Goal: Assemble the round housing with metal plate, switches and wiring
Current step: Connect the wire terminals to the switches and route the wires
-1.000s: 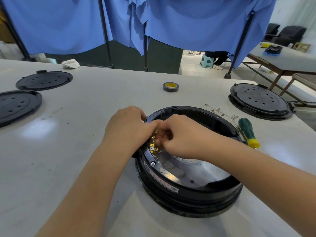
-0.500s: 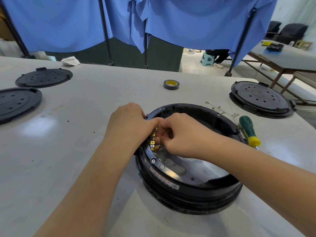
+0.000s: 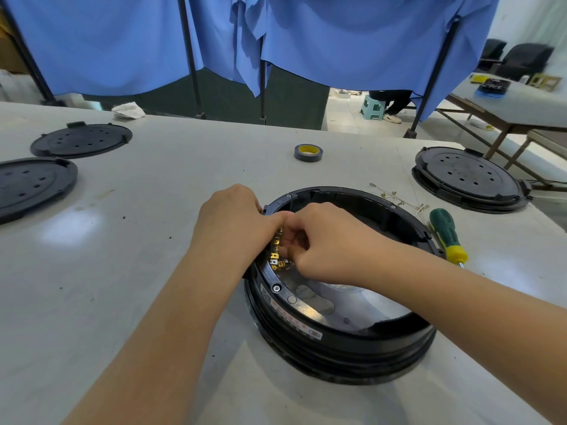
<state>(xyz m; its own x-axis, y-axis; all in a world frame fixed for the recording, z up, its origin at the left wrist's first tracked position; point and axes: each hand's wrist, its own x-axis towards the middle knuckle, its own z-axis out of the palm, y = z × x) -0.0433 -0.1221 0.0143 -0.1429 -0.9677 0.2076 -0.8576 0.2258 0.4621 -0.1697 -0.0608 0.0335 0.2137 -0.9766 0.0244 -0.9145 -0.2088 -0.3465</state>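
As before, both hands curled at the round housing [image 3: 337,342] rim, left hand [image 3: 228,223], right hand [image 3: 325,240], grasp hidden

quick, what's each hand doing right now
Left hand: fingers curled at the round housing rim; what it holds cannot be told.
Right hand: curled over the brass terminals; grip hidden.

Both forearms and hands [image 3: 322,240] are bare, with no sleeves, gloves or jewellery.
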